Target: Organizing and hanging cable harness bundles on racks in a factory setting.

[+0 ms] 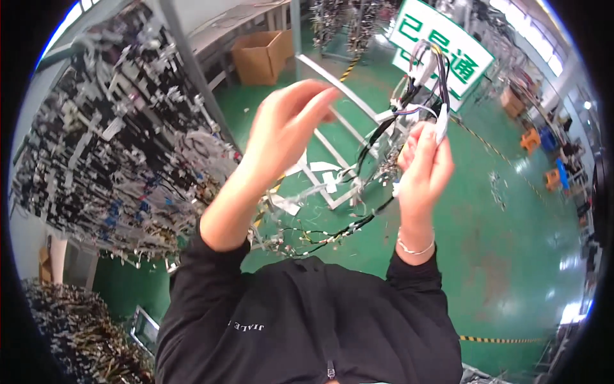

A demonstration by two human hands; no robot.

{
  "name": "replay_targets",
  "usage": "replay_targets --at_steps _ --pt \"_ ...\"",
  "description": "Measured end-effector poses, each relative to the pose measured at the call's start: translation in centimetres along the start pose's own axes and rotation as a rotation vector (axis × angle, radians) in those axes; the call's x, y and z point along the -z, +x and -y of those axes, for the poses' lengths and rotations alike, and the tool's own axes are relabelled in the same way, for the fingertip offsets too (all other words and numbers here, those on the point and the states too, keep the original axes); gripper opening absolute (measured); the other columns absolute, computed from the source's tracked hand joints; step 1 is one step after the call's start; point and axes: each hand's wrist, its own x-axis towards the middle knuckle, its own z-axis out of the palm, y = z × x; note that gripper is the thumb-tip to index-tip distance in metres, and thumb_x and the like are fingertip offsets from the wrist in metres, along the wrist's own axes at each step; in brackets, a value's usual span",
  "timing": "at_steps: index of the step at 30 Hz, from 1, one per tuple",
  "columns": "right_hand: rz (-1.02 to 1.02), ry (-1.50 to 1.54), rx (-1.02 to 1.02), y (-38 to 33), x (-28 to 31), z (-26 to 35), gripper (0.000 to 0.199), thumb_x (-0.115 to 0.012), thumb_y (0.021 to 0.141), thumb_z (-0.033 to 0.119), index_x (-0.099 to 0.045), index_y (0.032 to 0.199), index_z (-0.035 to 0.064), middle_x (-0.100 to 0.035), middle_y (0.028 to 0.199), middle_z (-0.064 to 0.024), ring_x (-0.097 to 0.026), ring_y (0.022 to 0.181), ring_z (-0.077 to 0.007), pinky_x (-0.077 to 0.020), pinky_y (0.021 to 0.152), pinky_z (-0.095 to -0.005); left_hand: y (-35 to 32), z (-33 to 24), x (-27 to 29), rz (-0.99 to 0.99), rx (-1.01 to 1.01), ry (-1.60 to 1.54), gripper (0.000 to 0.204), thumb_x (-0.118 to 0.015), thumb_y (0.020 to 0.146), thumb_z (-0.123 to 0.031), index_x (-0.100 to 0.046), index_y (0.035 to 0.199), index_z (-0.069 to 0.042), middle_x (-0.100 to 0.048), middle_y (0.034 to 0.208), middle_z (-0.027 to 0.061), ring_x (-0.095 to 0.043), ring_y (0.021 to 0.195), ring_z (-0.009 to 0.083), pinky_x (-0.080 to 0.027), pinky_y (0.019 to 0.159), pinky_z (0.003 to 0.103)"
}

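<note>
My right hand (427,160) is closed round a wiring harness (443,80), gripping it near a white wrapped part. Black, yellow and other thin wires loop up above my fingers. Below, a black branch of the harness hangs and curves toward the lower left, with small white connectors along it. Away from the harness, to its left, my left hand (288,121) is raised. Its fingers are bent loosely and nothing shows in them; the fingertips are partly hidden behind the thumb.
A white metal frame (348,131) stands beyond my hands, and a white sign with green characters (476,57) is behind the harness. Racks dense with hanging harnesses (109,134) fill the left side. A cardboard box (259,57) sits at the back near a bench (224,29).
</note>
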Motion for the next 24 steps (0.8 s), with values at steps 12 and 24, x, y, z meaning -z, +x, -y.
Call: replay_targets --at_steps 12,24 --pt "0.079 -0.541 0.268 -0.5 9.6 -5.1 0.032 -0.049 0.099 0.013 -0.049 0.122 -0.0076 -0.062 0.101 -0.0169 -0.061 0.084 -0.0263 -0.0491 0.073 -0.0352 13.2 -7.1 -23.1 0.807 0.209 0.717 0.024 -0.061 0.086 -0.021 -0.07 0.072 -0.004 -0.068 0.07 0.0103 -0.062 0.059 0.0145 -0.05 0.055 0.031" --pt "0.118 -0.313 0.089 -5.9 9.2 -7.9 0.021 -0.036 0.089 -0.009 -0.056 0.094 -0.0026 -0.06 0.09 -0.0107 -0.05 0.061 -0.0105 -0.0422 0.056 -0.023 31.5 -0.9 -2.5 0.111 -0.328 0.029 0.032 -0.062 0.093 -0.017 -0.059 0.122 -0.004 -0.053 0.069 -0.0019 -0.046 0.056 0.0063 -0.038 0.051 0.023"
